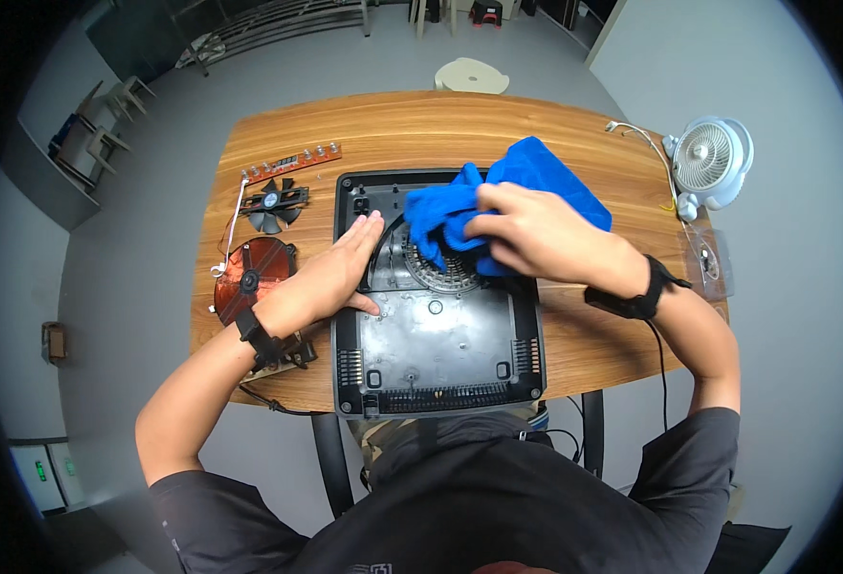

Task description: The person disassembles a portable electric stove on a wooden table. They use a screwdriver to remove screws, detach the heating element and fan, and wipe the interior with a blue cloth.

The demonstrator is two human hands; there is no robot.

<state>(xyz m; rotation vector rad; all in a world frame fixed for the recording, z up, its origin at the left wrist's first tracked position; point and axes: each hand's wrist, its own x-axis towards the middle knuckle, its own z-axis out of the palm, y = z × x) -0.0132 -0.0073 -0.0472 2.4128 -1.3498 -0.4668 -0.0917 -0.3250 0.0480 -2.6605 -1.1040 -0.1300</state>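
A black plastic appliance base (435,335), rectangular with vent slots and a round fan grille (445,275), lies on the wooden table in front of me. Bunched in my right hand (547,237) is a blue cloth (440,215), pressed over the grille area; a loose part of it spreads to the far right onto the table. My left hand (343,268) rests on the left side of the base, fingers stretched out flat and thumb apart. Beside that hand runs a black cable (383,247). The cloth hides part of the grille.
Left of the base lie a copper-coloured coil disc (251,279), a small black fan (271,203) and a narrow circuit board (292,164). A white desk fan (708,158) and a clear plastic piece (708,263) are at the table's right edge. Beyond the table stands a cream stool (472,76).
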